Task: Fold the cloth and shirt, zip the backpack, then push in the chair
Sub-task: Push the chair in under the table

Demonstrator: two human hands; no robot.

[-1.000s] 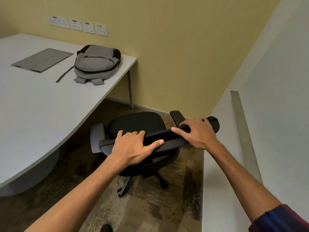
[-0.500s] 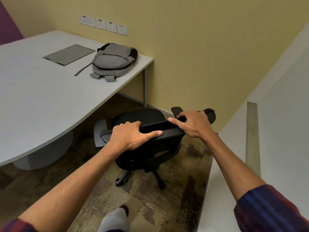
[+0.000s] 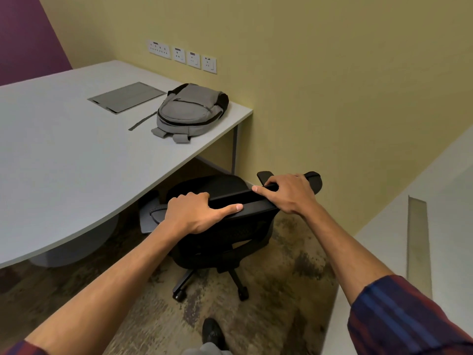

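Black mesh chair [image 3: 217,226] is gripped by its backrest top w/ both hands; its seat is partly tucked under the desk [image 3: 76,162] edge, castors on patterned carpet [image 3: 281,278]. Left hand [image 3: 197,213] is curled over the top rail, fingers hooked over the far side, thumb laid straight along the near edge. Right hand [image 3: 289,193] is wrapped round the rail near its right end, index finger stretched along it. Both forearms are extended fwd, nearly straight. Grey backpack [image 3: 190,111] is seen lying flat on the desk, beyond and above the left hand, zip closed; a grey flat panel [image 3: 126,97] sits further left of it. Vs. 0.5 s ago: same grips are kept, chair is seen closer to the desk and wall; a dark shoe [image 3: 212,333] is now seen below the hands.
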